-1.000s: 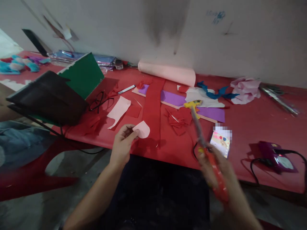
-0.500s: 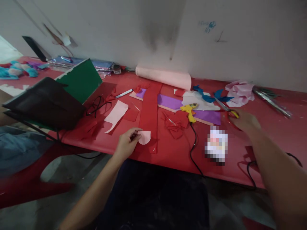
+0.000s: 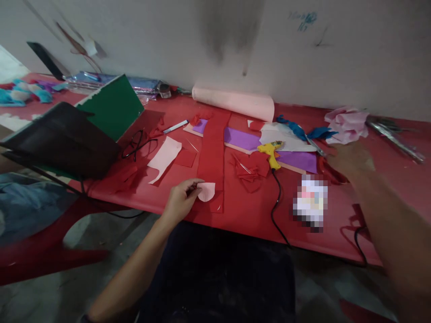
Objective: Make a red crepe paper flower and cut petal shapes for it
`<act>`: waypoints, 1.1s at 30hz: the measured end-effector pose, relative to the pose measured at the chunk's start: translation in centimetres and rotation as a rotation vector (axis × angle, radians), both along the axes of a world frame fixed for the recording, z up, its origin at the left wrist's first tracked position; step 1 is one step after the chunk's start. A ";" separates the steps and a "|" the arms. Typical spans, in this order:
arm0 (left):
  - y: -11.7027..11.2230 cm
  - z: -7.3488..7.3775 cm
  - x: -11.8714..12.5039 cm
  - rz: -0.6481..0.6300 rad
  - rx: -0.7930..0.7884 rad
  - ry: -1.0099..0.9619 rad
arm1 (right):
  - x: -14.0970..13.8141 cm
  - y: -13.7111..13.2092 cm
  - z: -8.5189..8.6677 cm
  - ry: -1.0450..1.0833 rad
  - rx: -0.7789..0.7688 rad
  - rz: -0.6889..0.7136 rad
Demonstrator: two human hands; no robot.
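Note:
My left hand (image 3: 183,197) is closed in a pinch on a small pale pink paper piece with a rounded edge (image 3: 207,191). It holds the piece just above the near end of a long red strip (image 3: 212,152). At the right, my right hand (image 3: 352,160) is smeared by motion and covers part of the scissors (image 3: 316,147). Their blades point toward the blue crumpled pieces (image 3: 292,129), and a red handle loop shows below the fingers. Whether the fingers grip the scissors is unclear. A yellow glue gun (image 3: 269,152) lies between my hands.
Purple strips (image 3: 244,139) lie under the red strip. A pink roll (image 3: 232,104) rests along the wall. Red scraps (image 3: 249,170), a pink cutout (image 3: 164,157), glasses (image 3: 136,146) and a pixelated item (image 3: 310,200) are around. Someone sits at the left beside a dark bag (image 3: 63,143).
My right hand has shifted slightly away from me over the scissors' handles and is more blurred. The left hand keeps its pinch on the pink piece. The view has turned a little.

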State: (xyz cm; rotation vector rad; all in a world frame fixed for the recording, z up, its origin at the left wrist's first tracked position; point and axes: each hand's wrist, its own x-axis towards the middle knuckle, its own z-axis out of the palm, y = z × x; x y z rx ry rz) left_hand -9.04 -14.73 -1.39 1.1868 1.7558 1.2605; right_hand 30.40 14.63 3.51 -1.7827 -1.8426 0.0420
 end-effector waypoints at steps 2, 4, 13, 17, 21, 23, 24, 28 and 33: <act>0.0 0.0 -0.2 0.002 0.010 -0.001 | -2.8 -2.1 2.4 -0.165 -0.053 0.024; 0.2 0.0 -0.4 0.006 0.032 -0.005 | -6.0 -5.1 5.0 -0.185 -0.024 0.043; 0.1 0.5 -0.4 0.013 0.038 -0.026 | -17.2 -22.6 2.5 0.328 0.071 0.655; -0.1 0.5 -0.2 0.020 0.028 -0.116 | -19.0 -25.9 -2.3 0.497 -0.190 0.625; -0.1 0.2 -0.1 0.025 0.043 -0.156 | -18.9 -25.0 -3.7 0.673 -0.282 0.429; 0.0 0.0 0.0 0.014 0.049 -0.141 | -18.7 -23.9 -3.9 0.699 -0.334 0.428; 0.0 -0.1 0.1 0.001 0.053 -0.124 | -18.6 -23.4 -4.0 0.699 -0.359 0.442; 0.1 0.0 0.4 -0.041 0.082 -0.023 | -19.1 -21.8 -4.5 0.593 -0.401 0.556; 0.0 0.6 0.4 -0.079 0.083 0.078 | -20.0 -21.8 -4.5 0.444 -0.388 0.646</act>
